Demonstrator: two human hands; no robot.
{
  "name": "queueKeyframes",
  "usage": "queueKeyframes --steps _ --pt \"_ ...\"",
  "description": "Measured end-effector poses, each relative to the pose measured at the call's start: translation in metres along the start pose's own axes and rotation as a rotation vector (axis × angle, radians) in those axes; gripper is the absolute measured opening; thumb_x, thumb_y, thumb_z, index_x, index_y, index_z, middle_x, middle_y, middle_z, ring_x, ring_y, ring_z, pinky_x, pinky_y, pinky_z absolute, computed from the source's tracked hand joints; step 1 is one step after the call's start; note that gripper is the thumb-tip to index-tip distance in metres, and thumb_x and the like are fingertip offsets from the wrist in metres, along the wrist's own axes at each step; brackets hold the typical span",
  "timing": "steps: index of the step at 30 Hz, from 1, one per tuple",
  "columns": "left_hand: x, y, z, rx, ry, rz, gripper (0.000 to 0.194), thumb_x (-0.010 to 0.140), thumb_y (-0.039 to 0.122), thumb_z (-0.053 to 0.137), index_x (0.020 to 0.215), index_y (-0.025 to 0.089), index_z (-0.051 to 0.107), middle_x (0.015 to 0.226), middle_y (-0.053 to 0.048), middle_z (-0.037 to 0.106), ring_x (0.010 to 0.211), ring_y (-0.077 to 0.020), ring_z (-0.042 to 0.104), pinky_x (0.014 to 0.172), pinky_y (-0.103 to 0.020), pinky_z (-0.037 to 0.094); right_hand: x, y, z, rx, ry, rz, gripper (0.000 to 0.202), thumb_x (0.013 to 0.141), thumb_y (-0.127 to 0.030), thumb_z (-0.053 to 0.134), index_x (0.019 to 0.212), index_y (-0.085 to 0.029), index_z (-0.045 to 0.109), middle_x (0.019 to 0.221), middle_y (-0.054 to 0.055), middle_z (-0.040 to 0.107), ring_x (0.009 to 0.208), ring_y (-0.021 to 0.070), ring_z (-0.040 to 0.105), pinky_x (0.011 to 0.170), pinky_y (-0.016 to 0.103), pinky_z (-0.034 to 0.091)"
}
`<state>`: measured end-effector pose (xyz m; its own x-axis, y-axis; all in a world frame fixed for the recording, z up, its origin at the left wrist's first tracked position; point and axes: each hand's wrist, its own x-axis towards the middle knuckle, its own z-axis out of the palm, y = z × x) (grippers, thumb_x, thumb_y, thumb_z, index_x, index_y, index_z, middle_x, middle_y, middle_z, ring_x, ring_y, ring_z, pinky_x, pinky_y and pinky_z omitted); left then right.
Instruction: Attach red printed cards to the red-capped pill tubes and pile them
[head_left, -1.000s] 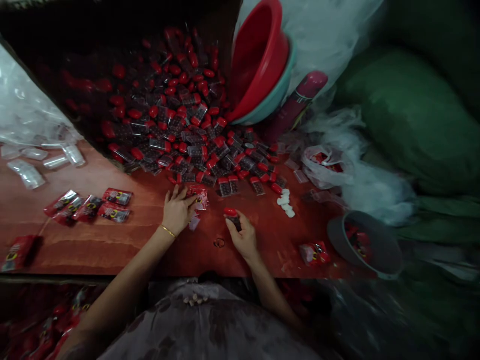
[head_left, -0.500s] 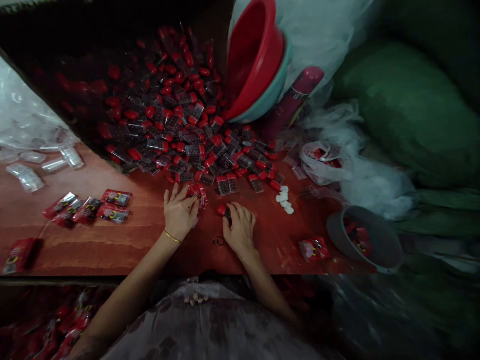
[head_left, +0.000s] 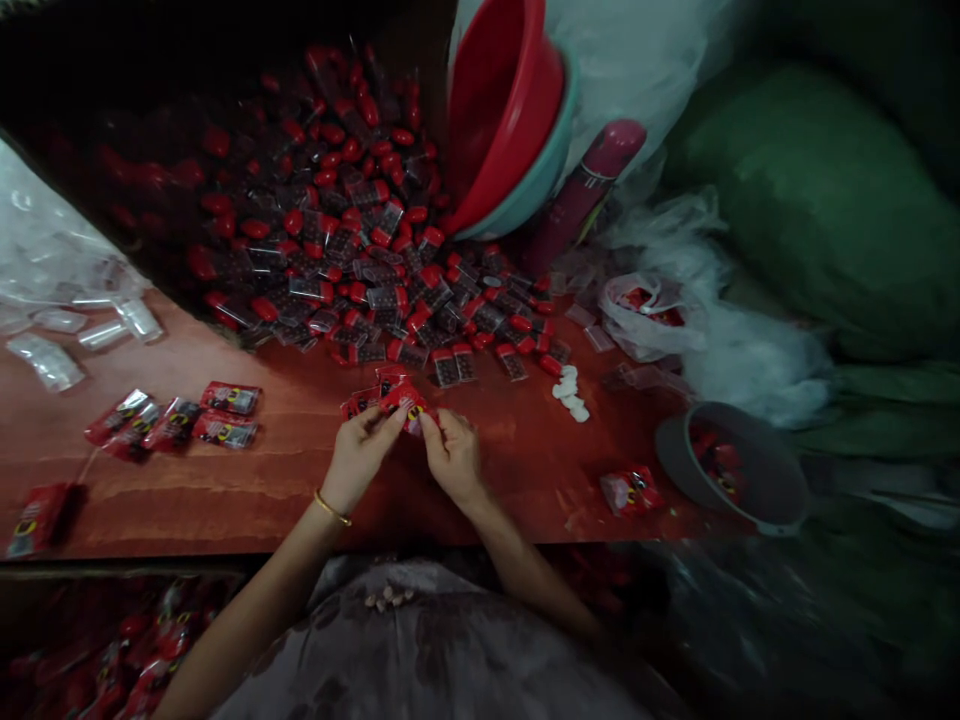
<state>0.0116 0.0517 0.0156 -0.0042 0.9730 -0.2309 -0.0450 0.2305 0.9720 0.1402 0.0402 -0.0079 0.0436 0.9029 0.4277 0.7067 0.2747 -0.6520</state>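
Note:
Between my two hands is a small red printed packet with a yellow-and-black mark. My left hand pinches its left side between thumb and fingers. From the right, my right hand grips the packet's lower right edge, its thumb near the yellow mark. More red packets lie on the table just beyond my left fingers. Behind them spreads a heap of clear containers with red caps. What is inside the held packet is hidden.
A dark box spills the heap onto the reddish table. Left lie several filled red packets. To the right are white discs, a grey bucket and a spray can; red and teal basins stand behind.
My right hand has left the table and moved left and up to the packet. The small red-and-black piece by it and the dark ring no longer show. Both hands now hold the packet.

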Motion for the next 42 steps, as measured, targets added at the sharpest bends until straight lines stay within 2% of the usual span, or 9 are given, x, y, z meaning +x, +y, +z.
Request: queueKeyframes --steps 2,5,10,14,18,23,29,36,42 --pt "-0.002 0.001 0.003 -0.208 -0.020 -0.176 0.037 0.054 0.043 0.079 0.071 0.012 0.071 0.068 -0.005 0.070 0.060 -0.0134 0.061 0.061 -0.025 0.049 -0.003 -0.003 0.001 -0.003 -0.010 -0.031 0.034 0.094 -0.029 0.037 0.063 -0.021 0.047 0.055 0.000 0.054 0.056 0.0145 0.049 0.059 0.026 0.035" --pt "-0.004 0.001 0.006 -0.370 0.060 -0.309 0.039 0.040 0.037 0.085 0.065 0.012 0.070 0.063 -0.002 0.068 0.055 -0.0101 0.058 0.059 -0.024 0.048 -0.007 -0.005 0.001 -0.008 -0.035 -0.040 0.036 0.095 -0.031 0.035 0.063 -0.021 0.050 0.056 0.001 0.055 0.057 0.0150 0.050 0.061 0.027 0.036" --pt "-0.001 0.003 -0.006 -0.391 0.161 -0.332 0.041 0.036 0.037 0.086 0.059 0.012 0.064 0.060 -0.002 0.067 0.056 -0.0108 0.060 0.060 -0.024 0.049 -0.009 0.020 -0.019 -0.119 -0.101 -0.022 0.032 0.089 -0.042 0.047 0.109 -0.018 0.056 0.100 0.008 0.066 0.093 0.0216 0.056 0.085 0.035 0.038" --pt "0.004 0.004 -0.012 -0.366 0.194 -0.325 0.044 0.035 0.040 0.086 0.050 0.013 0.054 0.054 0.000 0.063 0.052 -0.0099 0.058 0.056 -0.023 0.048 -0.013 0.050 -0.037 -0.433 -0.182 0.039 0.048 0.079 -0.048 0.059 0.113 -0.015 0.057 0.117 0.014 0.060 0.106 0.0308 0.049 0.090 0.046 0.033" --pt "0.004 0.003 -0.004 -0.347 0.158 -0.370 0.047 0.034 0.045 0.084 0.056 0.013 0.058 0.054 0.000 0.063 0.050 -0.0091 0.057 0.053 -0.022 0.047 -0.019 0.058 -0.038 -0.491 -0.252 -0.011 0.039 0.083 -0.034 0.057 0.116 -0.014 0.056 0.118 0.013 0.061 0.103 0.0287 0.052 0.088 0.045 0.036" --pt "0.001 0.002 0.000 -0.334 0.128 -0.401 0.048 0.036 0.048 0.083 0.058 0.012 0.062 0.057 -0.002 0.065 0.051 -0.0097 0.057 0.054 -0.023 0.047 -0.025 0.055 -0.037 -0.269 -0.210 -0.059 0.028 0.088 -0.028 0.043 0.107 -0.013 0.060 0.102 0.014 0.068 0.090 0.0255 0.060 0.081 0.041 0.045" --pt "-0.002 0.004 0.001 -0.305 0.103 -0.374 0.048 0.036 0.050 0.083 0.059 0.011 0.065 0.061 -0.004 0.067 0.054 -0.0105 0.058 0.055 -0.023 0.046 -0.041 0.026 -0.056 0.307 -0.267 0.207 0.025 0.091 -0.032 0.039 0.099 -0.019 0.059 0.059 -0.001 0.061 0.044 0.0113 0.054 0.049 0.023 0.046" --pt "-0.006 0.000 0.007 -0.200 0.004 -0.199 0.043 0.050 0.054 0.077 0.061 0.013 0.068 0.058 -0.001 0.065 0.055 -0.0110 0.055 0.056 -0.024 0.044 -0.035 0.005 -0.057 0.495 -0.344 0.343 0.025 0.089 -0.034 0.041 0.090 -0.019 0.061 0.055 -0.003 0.057 0.040 0.0077 0.049 0.039 0.018 0.039" --pt "-0.001 -0.005 0.003 -0.179 0.039 -0.163 0.045 0.052 0.057 0.074 0.054 0.013 0.063 0.049 0.003 0.055 0.047 -0.0082 0.046 0.049 -0.022 0.038 -0.037 0.004 -0.054 0.540 -0.360 0.375 0.027 0.089 -0.037 0.041 0.090 -0.018 0.061 0.055 -0.003 0.056 0.041 0.0081 0.049 0.039 0.017 0.038"
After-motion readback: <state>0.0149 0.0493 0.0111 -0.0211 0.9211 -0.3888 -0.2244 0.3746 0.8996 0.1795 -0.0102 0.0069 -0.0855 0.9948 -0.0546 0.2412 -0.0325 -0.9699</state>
